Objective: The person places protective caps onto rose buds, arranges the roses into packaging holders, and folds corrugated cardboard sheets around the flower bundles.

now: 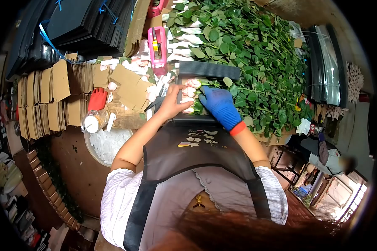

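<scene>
Several pale pink roses (191, 87) lie side by side in a dark ribbed tray or sleeve (209, 70) on the workbench. My bare left hand (172, 103) is at their left, thumb and fingers spread around the blooms and touching them. On the right, my right hand (219, 105), in a blue glove with a red cuff, rests on the stems just behind the flower heads, fingers partly curled; what it holds, if anything, is hidden. A pink tape dispenser (157, 52) stands beyond my left hand.
Leafy rose stems (255, 62) are heaped at the right. Cardboard pieces (132, 87), a red glove (97, 99) and a jar (94, 121) lie left. Black sheets (86, 25) are stacked at upper left. Below is a white-filled basin (109, 145). Another person (322, 157) is at far right.
</scene>
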The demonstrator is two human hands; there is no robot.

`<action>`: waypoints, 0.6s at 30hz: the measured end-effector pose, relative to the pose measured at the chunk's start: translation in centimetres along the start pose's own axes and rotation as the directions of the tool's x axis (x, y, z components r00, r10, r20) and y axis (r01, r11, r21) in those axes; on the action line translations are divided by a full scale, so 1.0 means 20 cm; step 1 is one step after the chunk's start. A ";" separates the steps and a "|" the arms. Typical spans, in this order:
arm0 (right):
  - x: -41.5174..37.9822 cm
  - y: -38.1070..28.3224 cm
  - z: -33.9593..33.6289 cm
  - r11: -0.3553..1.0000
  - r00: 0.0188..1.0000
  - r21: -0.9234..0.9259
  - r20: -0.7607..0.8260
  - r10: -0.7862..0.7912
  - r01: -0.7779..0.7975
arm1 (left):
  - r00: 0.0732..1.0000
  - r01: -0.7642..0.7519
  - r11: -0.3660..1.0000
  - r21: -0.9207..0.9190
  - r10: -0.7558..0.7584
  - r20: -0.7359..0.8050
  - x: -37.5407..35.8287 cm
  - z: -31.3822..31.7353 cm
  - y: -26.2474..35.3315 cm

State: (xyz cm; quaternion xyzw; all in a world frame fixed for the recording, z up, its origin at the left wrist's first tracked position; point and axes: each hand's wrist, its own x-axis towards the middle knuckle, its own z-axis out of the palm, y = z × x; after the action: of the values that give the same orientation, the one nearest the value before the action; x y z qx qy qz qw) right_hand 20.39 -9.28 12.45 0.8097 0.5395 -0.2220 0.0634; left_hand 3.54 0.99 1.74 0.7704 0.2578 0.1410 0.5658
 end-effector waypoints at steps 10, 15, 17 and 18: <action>-0.05 0.04 0.04 1.000 0.999 0.016 -0.045 -0.003 0.004 | 0.980 0.119 0.993 -0.010 -0.119 -0.159 0.02 0.06 0.01; -0.04 0.11 0.11 0.997 0.964 -0.036 -0.256 -0.079 0.072 | 0.981 0.100 0.993 -0.067 -0.110 -0.160 0.01 0.07 -0.02; 0.06 0.15 0.15 0.990 0.970 -0.101 -0.213 -0.114 0.094 | 0.983 0.107 0.992 -0.066 -0.115 -0.145 0.01 0.07 -0.03; 0.12 0.15 0.15 0.995 0.987 -0.072 -0.143 -0.074 0.064 | 0.983 0.111 0.992 -0.066 -0.119 -0.140 0.01 0.06 -0.03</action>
State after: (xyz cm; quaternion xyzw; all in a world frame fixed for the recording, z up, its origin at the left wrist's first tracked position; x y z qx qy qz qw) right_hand 22.94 -9.44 8.30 0.8019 0.5777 -0.1461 0.0433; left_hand 4.22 0.21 0.72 0.7253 0.3377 0.1707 0.5751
